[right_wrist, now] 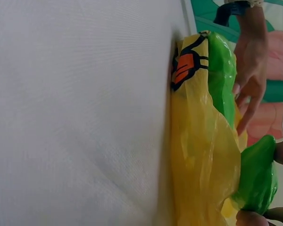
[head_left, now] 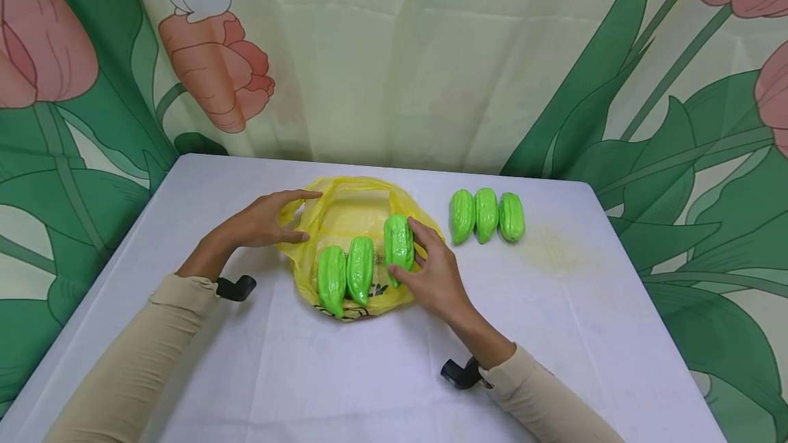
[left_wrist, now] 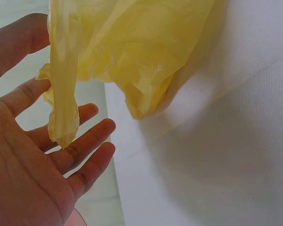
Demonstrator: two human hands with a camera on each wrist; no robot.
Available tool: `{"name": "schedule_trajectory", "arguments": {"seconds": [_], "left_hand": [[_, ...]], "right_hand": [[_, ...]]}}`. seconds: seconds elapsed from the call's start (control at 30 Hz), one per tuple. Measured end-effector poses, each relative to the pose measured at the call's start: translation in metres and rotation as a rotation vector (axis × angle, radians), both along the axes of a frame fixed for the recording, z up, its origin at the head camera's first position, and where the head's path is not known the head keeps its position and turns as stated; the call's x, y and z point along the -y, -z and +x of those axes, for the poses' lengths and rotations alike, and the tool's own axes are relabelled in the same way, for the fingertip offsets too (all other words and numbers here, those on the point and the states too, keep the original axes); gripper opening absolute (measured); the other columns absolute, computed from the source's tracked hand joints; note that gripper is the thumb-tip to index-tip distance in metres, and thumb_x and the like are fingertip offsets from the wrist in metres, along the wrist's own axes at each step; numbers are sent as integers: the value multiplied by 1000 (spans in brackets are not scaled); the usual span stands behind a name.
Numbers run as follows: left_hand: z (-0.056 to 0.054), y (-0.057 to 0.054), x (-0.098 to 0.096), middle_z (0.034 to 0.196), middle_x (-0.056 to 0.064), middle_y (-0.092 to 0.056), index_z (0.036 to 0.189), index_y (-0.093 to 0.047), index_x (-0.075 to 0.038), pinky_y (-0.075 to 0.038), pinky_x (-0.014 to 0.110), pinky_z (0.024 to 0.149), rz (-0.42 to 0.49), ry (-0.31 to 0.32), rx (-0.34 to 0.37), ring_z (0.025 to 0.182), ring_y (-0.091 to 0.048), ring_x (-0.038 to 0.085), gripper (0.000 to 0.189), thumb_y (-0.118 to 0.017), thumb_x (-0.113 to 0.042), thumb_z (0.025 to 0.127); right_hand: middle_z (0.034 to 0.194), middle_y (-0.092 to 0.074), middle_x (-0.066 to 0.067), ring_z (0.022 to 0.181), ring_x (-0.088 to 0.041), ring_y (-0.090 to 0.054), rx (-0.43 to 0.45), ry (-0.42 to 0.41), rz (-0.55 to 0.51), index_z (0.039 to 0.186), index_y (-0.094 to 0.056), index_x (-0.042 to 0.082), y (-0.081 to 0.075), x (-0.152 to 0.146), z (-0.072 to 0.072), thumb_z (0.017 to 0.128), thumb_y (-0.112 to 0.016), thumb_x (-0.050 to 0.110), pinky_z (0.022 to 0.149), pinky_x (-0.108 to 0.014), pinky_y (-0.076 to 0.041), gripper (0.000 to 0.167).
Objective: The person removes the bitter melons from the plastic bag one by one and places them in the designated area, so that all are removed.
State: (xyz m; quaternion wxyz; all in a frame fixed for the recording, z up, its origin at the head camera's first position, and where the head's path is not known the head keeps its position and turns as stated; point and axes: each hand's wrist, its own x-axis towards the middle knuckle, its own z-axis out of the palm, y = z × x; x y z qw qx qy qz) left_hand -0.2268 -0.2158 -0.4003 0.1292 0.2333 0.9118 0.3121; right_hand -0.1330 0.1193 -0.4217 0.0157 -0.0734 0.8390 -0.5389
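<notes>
A yellow plastic bag (head_left: 363, 186) lies on the table with its mouth spread wide. Inside it, side by side, are two bright green bitter melons, a left one (head_left: 332, 280) and a right one (head_left: 360, 269). My right hand (head_left: 436, 275) grips a third bitter melon (head_left: 399, 246) between thumb and fingers, over the bag's right part; the right wrist view shows this melon (right_wrist: 258, 176) at the bag's edge. At the bag's left rim is my left hand (head_left: 266, 219), thumb and fingers spread. In the left wrist view a bag handle (left_wrist: 63, 89) hangs against its extended fingers (left_wrist: 87, 141).
Three more bitter melons (head_left: 486, 215) lie in a row on the white-covered table (head_left: 369, 381), right of the bag. Behind the table hangs a curtain (head_left: 431, 74) printed with flowers and a rabbit. Each wrist wears a black camera mount (head_left: 237, 288).
</notes>
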Motion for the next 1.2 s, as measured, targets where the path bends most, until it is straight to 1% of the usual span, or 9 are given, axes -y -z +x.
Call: {"name": "schedule_trajectory", "arguments": {"seconds": [0.27, 0.4, 0.57, 0.77, 0.93, 1.03, 1.2], "left_hand": [[0, -1, 0, 169, 18, -40, 162, -45, -19, -28, 70, 126, 2, 1, 2, 158, -33, 45, 80, -84, -24, 92], [0, 0, 0, 169, 18, -40, 162, -45, -20, -28, 70, 126, -2, 0, 4, 158, -33, 45, 80, -84, -24, 92], [-1, 1, 1, 169, 18, -40, 162, -45, -20, -28, 70, 126, -4, 0, 4, 158, -33, 45, 80, -84, -24, 93], [0, 0, 1, 169, 19, -40, 162, -45, -20, -27, 70, 126, 2, 3, 2, 158, -33, 46, 80, -84, -24, 92], [1, -1, 1, 169, 18, -40, 162, -46, -20, -28, 70, 126, 3, 0, 0, 158, -33, 45, 80, -84, -25, 92], [1, -1, 1, 169, 18, -40, 162, -45, -20, -28, 70, 126, 0, 2, -2, 158, -33, 45, 80, -84, -25, 92], [1, 0, 2, 169, 19, -40, 162, -45, -19, -27, 71, 126, 0, 4, 1, 158, -33, 45, 81, -84, -23, 92]], "right_hand": [[167, -39, -9, 155, -31, -44, -25, 17, -1, 165, -37, 8, -8, -10, -2, 87, -85, 4, 118, -43, -47, 92], [168, -38, -8, 155, -30, -44, -36, 23, -11, 165, -37, 9, -11, -15, -4, 87, -85, 2, 118, -40, -47, 92], [169, -38, -6, 155, -28, -44, -41, 42, -7, 166, -37, 13, -14, -23, -7, 87, -85, 3, 117, -40, -47, 93], [172, -35, -4, 156, -28, -43, -41, 67, -10, 167, -36, 16, -20, -34, -12, 88, -84, 3, 119, -45, -46, 93], [172, -36, -4, 156, -28, -43, -38, 104, 24, 167, -35, 17, -25, -43, -15, 89, -84, 6, 120, -49, -45, 93], [172, -35, -3, 156, -27, -43, -38, 123, 35, 167, -35, 17, -28, -49, -17, 89, -84, 7, 120, -48, -46, 93], [172, -35, -6, 156, -28, -42, -50, 141, 30, 167, -34, 16, -30, -59, -20, 90, -82, 4, 122, -50, -44, 92]]}}
